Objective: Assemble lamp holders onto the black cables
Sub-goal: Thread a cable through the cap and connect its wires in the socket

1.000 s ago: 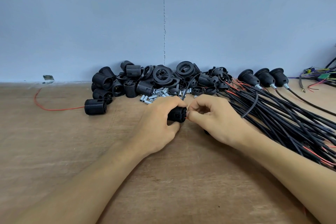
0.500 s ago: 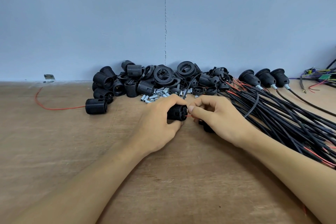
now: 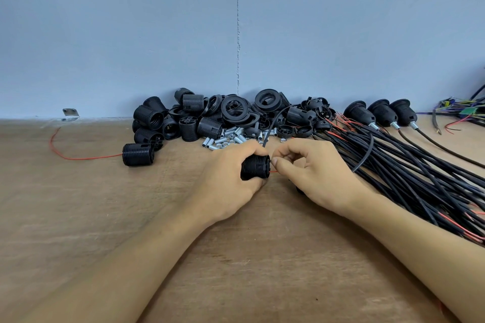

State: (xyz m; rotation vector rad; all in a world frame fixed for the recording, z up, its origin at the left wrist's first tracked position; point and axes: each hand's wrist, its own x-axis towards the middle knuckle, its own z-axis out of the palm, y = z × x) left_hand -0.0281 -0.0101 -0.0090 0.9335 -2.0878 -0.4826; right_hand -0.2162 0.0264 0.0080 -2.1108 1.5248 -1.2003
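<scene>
Hardly anything has shifted since half a second ago; only the right hand has curled its fingers tighter. It pinches a red wire at the end face of the lamp holder. The left hand grips that holder mid-table, just beside the black cables.

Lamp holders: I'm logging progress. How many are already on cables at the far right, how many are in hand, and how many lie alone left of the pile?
Holders on cables: 3
Holder gripped by the left hand: 1
Lone holder left of the pile: 1
Total: 5
The pile is too tangled to count. The right hand pinches a red wire.
</scene>
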